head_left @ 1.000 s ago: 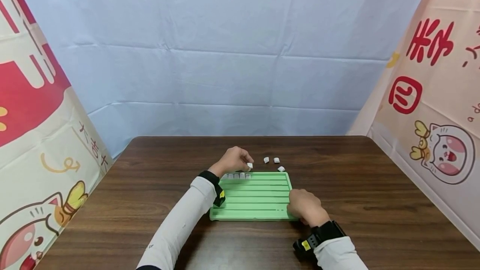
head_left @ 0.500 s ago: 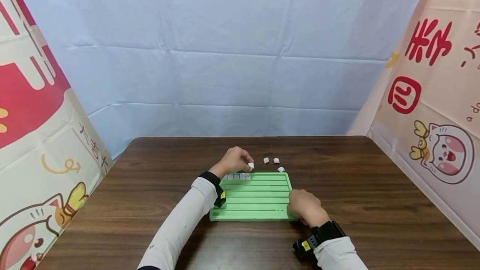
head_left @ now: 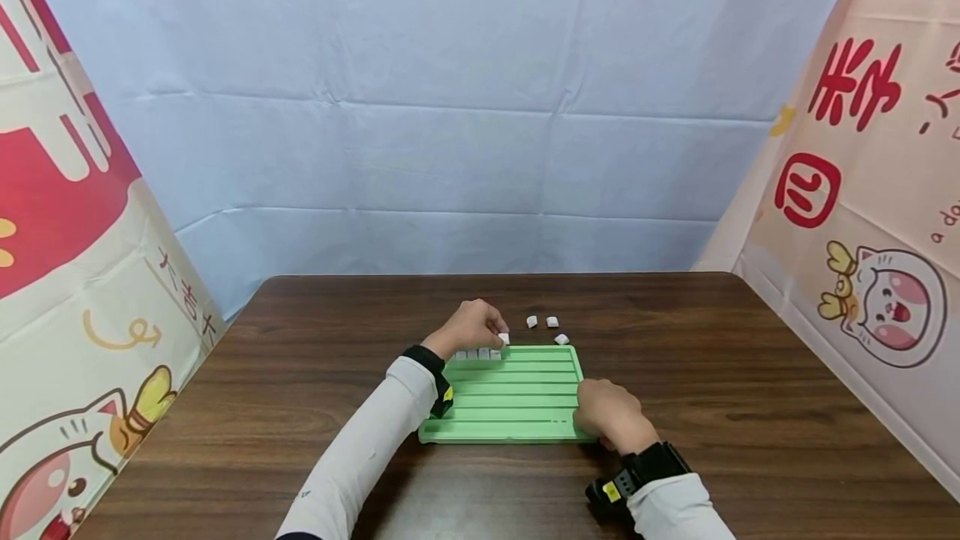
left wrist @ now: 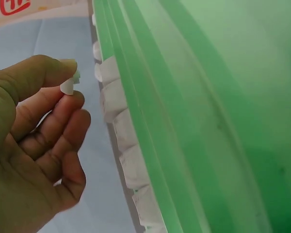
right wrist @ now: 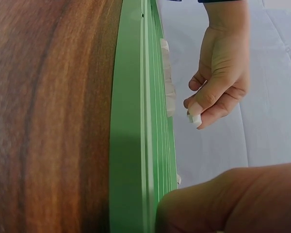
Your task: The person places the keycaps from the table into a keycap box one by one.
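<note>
Between thumb and forefinger, my left hand (head_left: 468,327) pinches a small white keycap-like block (head_left: 504,339). It is just above the far edge of a green grooved tray (head_left: 525,401). A row of similar white blocks (left wrist: 125,128) sits along the tray's far groove, beside that hand in the left wrist view. My right hand (head_left: 611,412), fingers curled, grips the tray's near right side; its fingertips are mostly hidden. In the right wrist view, the held block (right wrist: 194,119) shows at the left fingertips, apart from the row.
Beyond the tray's far edge, three loose white blocks lie on the brown wooden table (head_left: 360,315): one block (head_left: 532,322), a second block (head_left: 552,322) and a third block (head_left: 562,339) close to the tray corner. A pale blue cloth (head_left: 465,148) hangs behind the table.
My left hand has moved slightly toward me and right, bringing the pinched block down toward the tray's far edge. The right hand and tray stay in place.
</note>
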A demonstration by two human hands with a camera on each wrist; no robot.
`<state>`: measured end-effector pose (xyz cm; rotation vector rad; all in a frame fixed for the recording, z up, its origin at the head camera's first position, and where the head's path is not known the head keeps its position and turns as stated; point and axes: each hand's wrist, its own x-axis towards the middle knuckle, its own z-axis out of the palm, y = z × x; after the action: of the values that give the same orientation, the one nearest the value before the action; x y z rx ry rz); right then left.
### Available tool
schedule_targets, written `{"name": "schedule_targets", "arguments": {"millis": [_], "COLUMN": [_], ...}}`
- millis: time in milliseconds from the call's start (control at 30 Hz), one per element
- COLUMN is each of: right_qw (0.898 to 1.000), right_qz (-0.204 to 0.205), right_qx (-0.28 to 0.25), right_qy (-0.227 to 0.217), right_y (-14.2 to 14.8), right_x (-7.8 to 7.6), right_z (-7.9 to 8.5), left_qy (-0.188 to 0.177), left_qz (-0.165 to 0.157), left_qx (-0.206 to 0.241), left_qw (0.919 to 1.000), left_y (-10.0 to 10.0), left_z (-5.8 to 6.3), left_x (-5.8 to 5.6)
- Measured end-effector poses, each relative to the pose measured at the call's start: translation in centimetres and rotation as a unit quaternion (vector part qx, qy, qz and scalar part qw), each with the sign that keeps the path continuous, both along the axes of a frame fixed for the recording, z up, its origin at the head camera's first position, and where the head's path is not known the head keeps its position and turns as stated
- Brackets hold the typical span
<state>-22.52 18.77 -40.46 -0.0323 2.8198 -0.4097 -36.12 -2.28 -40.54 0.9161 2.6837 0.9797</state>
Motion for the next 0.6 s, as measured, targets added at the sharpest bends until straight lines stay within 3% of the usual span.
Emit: {"name": "schedule_targets", "arguments": {"millis": [600], "right_qw": [1.000], "right_qz": [0.001], "right_qx": [-0.001], "right_qy": [0.000], "right_y": [0.1], "right_x": [0.0], "right_z": [-0.1], "left_qy": [0.000], "left_qz": [-0.006], "left_qx": [-0.090], "left_qw": [0.9959], "left_y": [1.4], "left_z": [-0.1], "left_x": [0.7]}}
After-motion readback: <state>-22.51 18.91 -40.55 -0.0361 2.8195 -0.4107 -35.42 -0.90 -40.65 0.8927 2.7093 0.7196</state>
